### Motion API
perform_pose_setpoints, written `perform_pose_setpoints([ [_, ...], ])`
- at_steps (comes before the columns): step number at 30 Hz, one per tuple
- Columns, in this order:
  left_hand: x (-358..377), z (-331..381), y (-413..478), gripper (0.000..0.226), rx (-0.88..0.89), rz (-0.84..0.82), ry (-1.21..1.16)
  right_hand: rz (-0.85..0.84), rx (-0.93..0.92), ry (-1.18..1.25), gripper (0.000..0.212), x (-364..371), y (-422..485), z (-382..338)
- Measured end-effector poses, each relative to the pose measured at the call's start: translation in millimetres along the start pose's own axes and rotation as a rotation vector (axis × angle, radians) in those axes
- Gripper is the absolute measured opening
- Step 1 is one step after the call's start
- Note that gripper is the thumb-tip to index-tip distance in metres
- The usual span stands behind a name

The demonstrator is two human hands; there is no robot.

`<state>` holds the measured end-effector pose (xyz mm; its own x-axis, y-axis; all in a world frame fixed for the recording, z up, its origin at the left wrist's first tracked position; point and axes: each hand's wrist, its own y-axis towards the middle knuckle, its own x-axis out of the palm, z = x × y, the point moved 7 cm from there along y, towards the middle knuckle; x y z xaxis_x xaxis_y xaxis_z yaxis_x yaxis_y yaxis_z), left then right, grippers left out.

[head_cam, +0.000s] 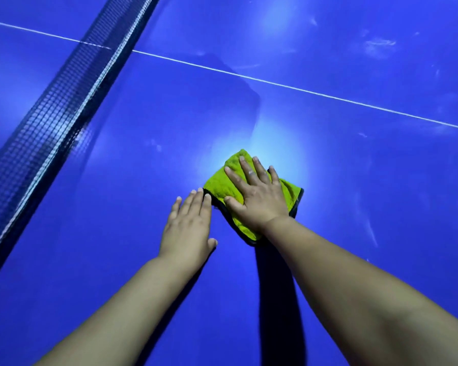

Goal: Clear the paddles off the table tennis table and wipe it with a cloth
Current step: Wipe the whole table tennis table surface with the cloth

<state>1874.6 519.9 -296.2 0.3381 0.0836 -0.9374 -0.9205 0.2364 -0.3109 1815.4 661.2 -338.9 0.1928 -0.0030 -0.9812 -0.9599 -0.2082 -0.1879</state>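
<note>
Saturated blue cast. A glare (273, 154) blooms on the table (117, 233) just off centre toward one o'clock; a dark shadow (275, 299) runs to six o'clock. The net (50, 114) at nine o'clock looks soft.

The cloth (215, 185) lies on the table (368, 194), mid-scene. The right hand (257, 196) lies flat on it. The left hand (189, 228) lies flat on the table just left of the cloth, fingertips at its edge. The net (50, 114) stands to the left of the 2 hands. A line (302, 89) crosses the table beyond the cloth.
</note>
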Motion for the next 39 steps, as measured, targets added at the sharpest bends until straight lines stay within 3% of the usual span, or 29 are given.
perform_pose_setpoints([
  [8,-12.8,38.0,103.9,0.099,0.01,-0.077,0.101,0.034,-0.008,0.004,0.063,-29.1,139.4,83.0],
  [13,-4.6,47.2,117.8,0.096,-0.01,-0.17,0.246,0.044,-0.02,0.016,0.061,-43.4,207.6,124.2],
  [19,-5.8,47.7,116.9,0.097,-0.038,-0.197,0.247,0.042,0.058,0.029,0.058,-53.7,236.7,175.5],
  [24,-4.3,42.3,112.1,0.096,-0.057,-0.198,0.19,0.04,0.184,0.035,0.059,-50.4,206.8,195.3],
  [32,-4.9,38.2,109.2,0.097,-0.013,-0.155,0.149,0.031,0.198,0.024,0.063,-25.8,88.1,128.9],
  [39,-1.8,16.8,21.6,0.071,0.031,0.133,-0.015,0.019,0.163,0.004,0.073,3.3,-37.7,47.5],
])
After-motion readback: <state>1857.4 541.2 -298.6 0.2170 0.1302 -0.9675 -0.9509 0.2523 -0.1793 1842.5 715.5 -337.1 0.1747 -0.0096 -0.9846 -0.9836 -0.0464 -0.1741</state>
